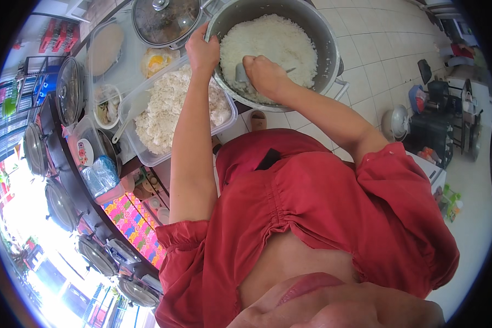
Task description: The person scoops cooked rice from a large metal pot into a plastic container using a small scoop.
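Note:
A large metal pot [332,45] of cooked white rice [270,37] stands before me. My left hand [203,49] grips the near-left part of its rim, thumb on the inside. Inside the pot, my right hand [266,76] is closed around a small grey scoop [241,73]. The scoop's cup rests against the rice, and a thin end pokes out past my fingers. Beneath my left forearm is a clear plastic tub [229,121] heaped with more rice [164,119]. A pale rice paddle [128,119] leans in that tub's left side.
A glass-lidded pan [166,20] and a fried egg [156,62] are left of the pot. Behind the tub sits a white bowl of food [108,107]. Several lidded pots [61,205] line a dark shelf at left. A rice cooker [395,123] stands at right on tiled floor [361,61].

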Action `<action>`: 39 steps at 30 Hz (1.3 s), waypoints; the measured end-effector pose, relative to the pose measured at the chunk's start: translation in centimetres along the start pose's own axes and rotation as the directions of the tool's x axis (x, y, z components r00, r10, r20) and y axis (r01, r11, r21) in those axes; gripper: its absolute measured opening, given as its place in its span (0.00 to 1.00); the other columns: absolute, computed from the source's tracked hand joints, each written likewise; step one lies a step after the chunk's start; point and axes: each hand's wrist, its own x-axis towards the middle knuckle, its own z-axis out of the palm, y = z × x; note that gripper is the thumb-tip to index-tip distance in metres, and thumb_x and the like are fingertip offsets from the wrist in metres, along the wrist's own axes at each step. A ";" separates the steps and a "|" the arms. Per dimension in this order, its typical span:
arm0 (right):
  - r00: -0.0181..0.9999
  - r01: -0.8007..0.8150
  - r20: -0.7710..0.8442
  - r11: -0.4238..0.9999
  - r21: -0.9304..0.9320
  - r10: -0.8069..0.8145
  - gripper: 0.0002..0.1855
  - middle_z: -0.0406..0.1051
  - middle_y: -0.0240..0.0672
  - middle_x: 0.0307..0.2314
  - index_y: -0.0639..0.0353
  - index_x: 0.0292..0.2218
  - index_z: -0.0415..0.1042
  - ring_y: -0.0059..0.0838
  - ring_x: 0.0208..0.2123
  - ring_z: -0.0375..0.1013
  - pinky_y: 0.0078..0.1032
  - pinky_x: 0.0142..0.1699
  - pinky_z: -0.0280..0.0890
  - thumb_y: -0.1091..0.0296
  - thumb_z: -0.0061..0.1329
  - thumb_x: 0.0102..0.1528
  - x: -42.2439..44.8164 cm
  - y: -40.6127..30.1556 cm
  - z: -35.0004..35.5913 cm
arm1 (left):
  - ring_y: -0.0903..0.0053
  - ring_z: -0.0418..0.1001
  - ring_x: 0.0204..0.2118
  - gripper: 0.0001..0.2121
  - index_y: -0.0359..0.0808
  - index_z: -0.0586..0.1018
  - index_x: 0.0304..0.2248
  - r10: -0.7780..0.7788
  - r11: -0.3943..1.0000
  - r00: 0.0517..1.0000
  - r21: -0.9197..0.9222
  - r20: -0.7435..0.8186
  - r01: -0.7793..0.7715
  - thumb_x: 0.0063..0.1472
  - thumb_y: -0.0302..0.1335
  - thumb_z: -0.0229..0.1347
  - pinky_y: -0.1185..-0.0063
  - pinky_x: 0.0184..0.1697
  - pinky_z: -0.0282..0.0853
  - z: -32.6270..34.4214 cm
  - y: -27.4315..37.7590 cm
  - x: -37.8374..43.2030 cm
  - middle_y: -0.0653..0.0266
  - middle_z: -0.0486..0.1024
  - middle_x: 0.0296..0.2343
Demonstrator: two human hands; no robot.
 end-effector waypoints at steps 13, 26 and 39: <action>0.629 -0.251 0.776 0.958 0.136 0.055 0.09 0.71 0.45 0.16 0.69 0.30 0.75 0.38 0.17 0.72 0.32 0.23 0.66 0.76 0.49 0.44 6.1 7.6 -1.0 | 0.55 0.74 0.44 0.18 0.35 0.78 0.44 -0.032 0.997 0.999 -0.073 0.000 0.032 0.51 0.23 0.54 0.69 0.49 0.66 -0.5 0.4 -0.4 0.47 0.77 0.38; 0.982 -0.162 -0.142 0.949 -0.270 0.127 0.22 0.71 0.55 0.39 0.78 0.44 0.62 0.47 0.41 0.73 0.33 0.47 0.68 0.71 0.45 0.51 12.4 1.7 4.1 | 0.60 0.76 0.42 0.19 0.36 0.78 0.45 -0.015 0.991 1.000 -0.132 0.013 0.017 0.51 0.25 0.55 0.72 0.49 0.67 -0.2 0.2 -0.3 0.50 0.78 0.37; 0.997 -0.068 0.044 0.995 0.079 0.065 0.09 0.73 0.55 0.30 0.70 0.36 0.65 0.47 0.36 0.75 0.38 0.42 0.70 0.75 0.41 0.54 1.2 -2.1 0.3 | 0.59 0.76 0.41 0.19 0.34 0.78 0.44 -0.023 0.995 0.999 -0.096 -0.033 0.020 0.50 0.23 0.54 0.72 0.48 0.67 0.0 0.1 -0.7 0.48 0.78 0.37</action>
